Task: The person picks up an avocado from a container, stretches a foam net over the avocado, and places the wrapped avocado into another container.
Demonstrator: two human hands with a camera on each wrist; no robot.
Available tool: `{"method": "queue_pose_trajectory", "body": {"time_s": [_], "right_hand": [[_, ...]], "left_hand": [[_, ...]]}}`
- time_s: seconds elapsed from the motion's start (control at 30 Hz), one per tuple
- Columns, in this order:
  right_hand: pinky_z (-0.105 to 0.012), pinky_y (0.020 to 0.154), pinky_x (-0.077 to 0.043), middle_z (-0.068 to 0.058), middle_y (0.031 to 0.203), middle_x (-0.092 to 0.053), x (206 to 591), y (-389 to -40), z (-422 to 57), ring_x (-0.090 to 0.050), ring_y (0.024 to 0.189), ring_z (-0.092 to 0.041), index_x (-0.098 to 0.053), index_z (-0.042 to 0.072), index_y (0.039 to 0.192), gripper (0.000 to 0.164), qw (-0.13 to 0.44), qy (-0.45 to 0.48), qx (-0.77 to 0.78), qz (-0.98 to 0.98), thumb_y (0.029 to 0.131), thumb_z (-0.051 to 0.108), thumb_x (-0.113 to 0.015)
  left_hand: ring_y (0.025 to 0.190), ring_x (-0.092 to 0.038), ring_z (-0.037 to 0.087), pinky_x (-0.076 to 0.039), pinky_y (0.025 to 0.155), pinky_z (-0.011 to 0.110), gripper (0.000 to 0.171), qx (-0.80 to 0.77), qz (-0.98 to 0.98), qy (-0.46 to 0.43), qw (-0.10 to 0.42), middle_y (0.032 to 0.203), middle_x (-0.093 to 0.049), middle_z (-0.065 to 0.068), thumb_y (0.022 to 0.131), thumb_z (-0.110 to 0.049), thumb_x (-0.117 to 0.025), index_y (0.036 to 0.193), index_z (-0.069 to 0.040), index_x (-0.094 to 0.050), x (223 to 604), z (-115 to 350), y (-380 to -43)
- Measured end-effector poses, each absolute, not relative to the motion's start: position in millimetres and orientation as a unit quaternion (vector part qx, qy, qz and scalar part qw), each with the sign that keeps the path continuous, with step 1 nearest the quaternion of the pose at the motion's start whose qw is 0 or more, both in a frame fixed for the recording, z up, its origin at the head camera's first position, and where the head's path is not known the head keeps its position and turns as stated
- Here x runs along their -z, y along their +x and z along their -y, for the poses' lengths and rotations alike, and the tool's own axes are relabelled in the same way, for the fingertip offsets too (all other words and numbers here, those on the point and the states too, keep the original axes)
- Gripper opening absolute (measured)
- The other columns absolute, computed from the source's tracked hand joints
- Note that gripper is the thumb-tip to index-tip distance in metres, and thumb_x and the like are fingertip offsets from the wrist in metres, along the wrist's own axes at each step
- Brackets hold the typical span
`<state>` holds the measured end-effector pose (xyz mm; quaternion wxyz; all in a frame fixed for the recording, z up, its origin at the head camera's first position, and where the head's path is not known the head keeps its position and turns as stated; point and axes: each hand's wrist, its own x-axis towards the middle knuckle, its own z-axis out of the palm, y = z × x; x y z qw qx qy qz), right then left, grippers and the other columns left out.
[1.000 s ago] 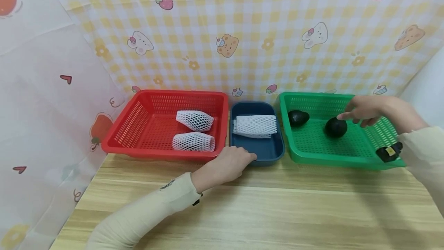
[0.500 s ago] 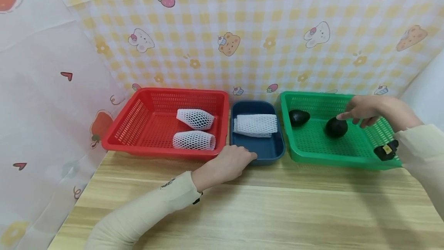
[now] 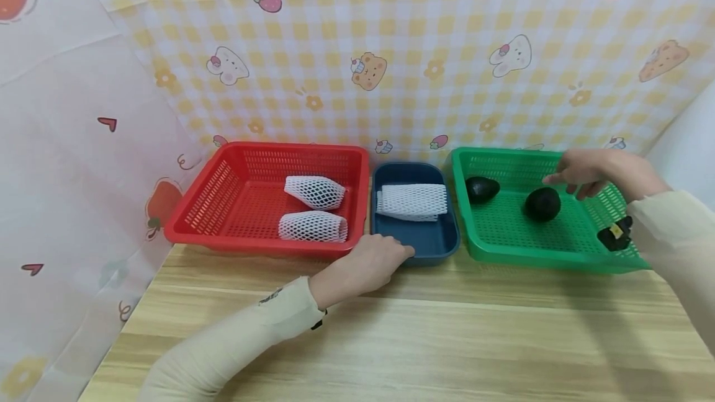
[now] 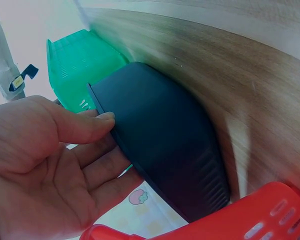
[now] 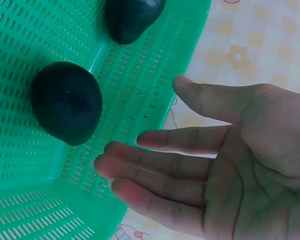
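My left hand (image 3: 371,265) pinches the front rim of a dark blue plastic tray (image 3: 427,241). The left wrist view shows its thumb against the tray's outer wall, with the other fingers over the rim. Inside the tray lie white foam net sleeves (image 3: 413,200), flat and stacked. Over the green basket (image 3: 536,254) hovers my right hand (image 3: 589,171), holding nothing; in the right wrist view its fingers (image 5: 160,160) are extended and the thumb is spread apart. Just below the fingertips sits a dark avocado (image 3: 543,205). Another avocado (image 3: 482,190) lies by the basket's left wall.
A red basket (image 3: 223,242) stands left of the tray and holds two pieces wrapped in white foam net, an upper one (image 3: 315,192) and a lower one (image 3: 313,227). All three containers stand on a wooden table (image 3: 391,340), before a checked cloth (image 3: 313,79).
The right hand has risen slightly from the avocado, its wrist shifting a little left. The left hand stays at the tray's rim, and the avocados have not moved.
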<state>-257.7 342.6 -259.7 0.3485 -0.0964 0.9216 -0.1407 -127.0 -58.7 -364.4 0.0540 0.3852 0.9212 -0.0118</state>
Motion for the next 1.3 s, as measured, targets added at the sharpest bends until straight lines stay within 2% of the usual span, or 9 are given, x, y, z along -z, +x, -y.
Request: {"method": "queue_pose_trajectory", "body": {"time_s": [0.1, 0.3, 0.47, 0.57, 0.67, 0.73, 0.97, 1.1, 1.3], "right_hand": [[-0.042, 0.071, -0.059, -0.039, 0.105, -0.062, 260.8, -261.9, -344.5, -0.07, 0.083, -0.032, -0.033, -0.032, 0.132, 0.068, 0.344, -0.086, 0.142, -0.924, 0.11, 0.031, -0.047], [-0.043, 0.073, -0.059, -0.029, 0.098, -0.065, 272.8, -269.1, -348.0, -0.07, 0.081, -0.031, -0.033, -0.031, 0.129, 0.076, 0.347, -0.052, 0.149, -0.925, 0.108, 0.04, -0.049], [-0.044, 0.073, -0.059, -0.029, 0.095, -0.065, 283.3, -273.2, -350.1, -0.071, 0.079, -0.032, -0.024, -0.032, 0.132, 0.088, 0.341, -0.018, 0.144, -0.929, 0.106, 0.049, -0.049], [-0.043, 0.071, -0.059, -0.022, 0.084, -0.065, 290.2, -274.8, -348.0, -0.07, 0.071, -0.028, -0.038, -0.028, 0.123, 0.084, 0.325, 0.005, 0.13, -0.937, 0.104, 0.053, -0.049], [-0.045, 0.069, -0.057, -0.014, 0.07, -0.064, 297.5, -275.3, -343.6, -0.068, 0.064, -0.025, -0.054, -0.017, 0.109, 0.073, 0.309, 0.021, 0.106, -0.945, 0.103, 0.055, -0.051], [-0.046, 0.069, -0.056, -0.011, 0.064, -0.063, 301.5, -275.1, -339.1, -0.067, 0.061, -0.024, -0.057, -0.014, 0.106, 0.07, 0.304, 0.026, 0.092, -0.948, 0.102, 0.056, -0.052], [-0.051, 0.074, -0.056, -0.016, 0.071, -0.07, 311.1, -272.1, -331.9, -0.07, 0.061, -0.022, -0.037, -0.023, 0.134, 0.088, 0.308, 0.057, 0.081, -0.946, 0.1, 0.055, -0.057], [-0.05, 0.076, -0.057, -0.015, 0.073, -0.071, 316.6, -272.7, -332.0, -0.071, 0.063, -0.02, -0.033, -0.024, 0.136, 0.095, 0.315, 0.084, 0.092, -0.941, 0.097, 0.058, -0.058], [-0.04, 0.07, -0.059, -0.026, 0.087, -0.066, 323.7, -275.5, -333.0, -0.072, 0.069, -0.022, -0.029, -0.026, 0.136, 0.101, 0.311, 0.092, 0.099, -0.941, 0.094, 0.059, -0.063]], "left_hand": [[0.086, -0.065, 0.015, -0.058, 0.076, 0.03, 0.052, 0.015, -0.921, 0.385, 0.054, 0.109, -0.072, 0.0, 0.082, -0.018, -0.087, 0.131, -0.02, -0.07, 364.6, 58.0, -127.3], [0.087, -0.065, 0.015, -0.057, 0.076, 0.031, 0.052, 0.015, -0.921, 0.384, 0.057, 0.109, -0.072, 0.0, 0.082, -0.018, -0.087, 0.131, -0.02, -0.07, 364.3, 57.2, -127.3], [0.087, -0.065, 0.016, -0.058, 0.077, 0.03, 0.055, 0.014, -0.92, 0.387, 0.057, 0.109, -0.072, 0.001, 0.08, -0.019, -0.088, 0.132, -0.02, -0.069, 363.1, 57.1, -126.9], [0.087, -0.065, 0.016, -0.058, 0.077, 0.03, 0.055, 0.014, -0.921, 0.385, 0.057, 0.109, -0.072, 0.001, 0.08, -0.019, -0.088, 0.132, -0.02, -0.069, 362.5, 57.4, -126.9], [0.086, -0.065, 0.015, -0.057, 0.077, 0.03, 0.055, 0.013, -0.921, 0.384, 0.057, 0.108, -0.072, 0.001, 0.08, -0.019, -0.089, 0.131, -0.02, -0.07, 362.5, 57.6, -126.9], [0.086, -0.065, 0.015, -0.057, 0.077, 0.03, 0.055, 0.012, -0.921, 0.384, 0.057, 0.108, -0.072, 0.001, 0.079, -0.019, -0.089, 0.131, -0.02, -0.07, 362.8, 58.0, -126.8], [0.087, -0.065, 0.015, -0.058, 0.077, 0.03, 0.057, 0.015, -0.921, 0.384, 0.056, 0.109, -0.072, 0.0, 0.079, -0.02, -0.089, 0.132, -0.02, -0.069, 363.8, 58.5, -126.7], [0.087, -0.065, 0.015, -0.057, 0.077, 0.029, 0.057, 0.015, -0.921, 0.386, 0.054, 0.11, -0.072, 0.0, 0.079, -0.02, -0.089, 0.132, -0.02, -0.069, 363.4, 58.7, -126.9], [0.088, -0.065, 0.015, -0.057, 0.077, 0.029, 0.056, 0.013, -0.921, 0.385, 0.055, 0.11, -0.072, 0.0, 0.08, -0.019, -0.089, 0.132, -0.02, -0.069, 364.2, 58.6, -127.4]]}}
